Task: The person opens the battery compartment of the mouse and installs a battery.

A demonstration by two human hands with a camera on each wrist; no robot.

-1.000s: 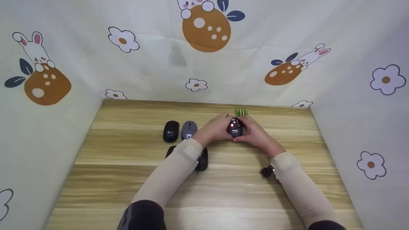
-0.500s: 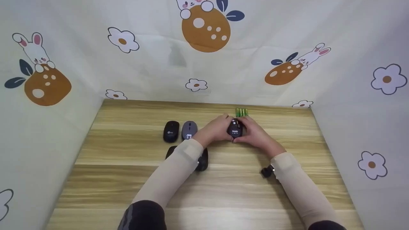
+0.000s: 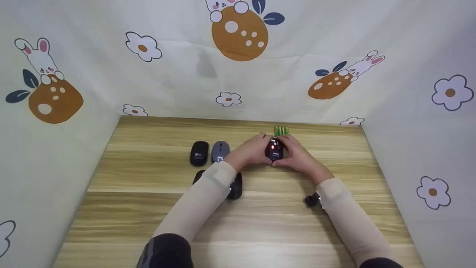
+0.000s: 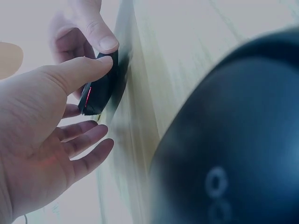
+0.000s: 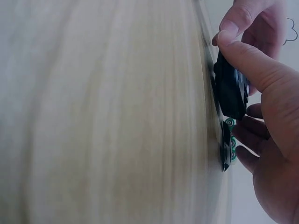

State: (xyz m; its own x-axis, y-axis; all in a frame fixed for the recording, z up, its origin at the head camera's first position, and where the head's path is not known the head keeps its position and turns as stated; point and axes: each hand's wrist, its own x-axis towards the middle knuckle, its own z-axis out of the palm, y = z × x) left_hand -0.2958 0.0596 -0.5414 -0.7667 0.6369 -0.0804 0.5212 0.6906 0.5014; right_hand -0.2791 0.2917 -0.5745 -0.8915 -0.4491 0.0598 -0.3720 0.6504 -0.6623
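A black computer mouse (image 3: 275, 152) is held underside up between both hands just above the table, a red light glowing on its base. My left hand (image 3: 253, 149) grips its left side, thumb at the near end. From the right, my right hand (image 3: 296, 155) pinches it, its thumb close to the left thumb. In the right wrist view the mouse (image 5: 229, 86) hangs near a flat black piece (image 5: 226, 147) lying by the green batteries (image 5: 231, 140). The left wrist view shows the remaining left fingers (image 4: 86, 140) spread loosely below the mouse (image 4: 100, 88).
A black mouse (image 3: 199, 153) and a grey mouse (image 3: 220, 150) stand left of the hands. More black mice (image 3: 235, 187) sit partly under the left forearm. Several green batteries (image 3: 281, 130) lie in a row behind the right hand, near the patterned cloth wall (image 3: 178, 85).
The red light on the mouse's base shows a second ago, is out half a second ago, and shows again now. The mouse tilts slightly; both hands keep nearly the same place.
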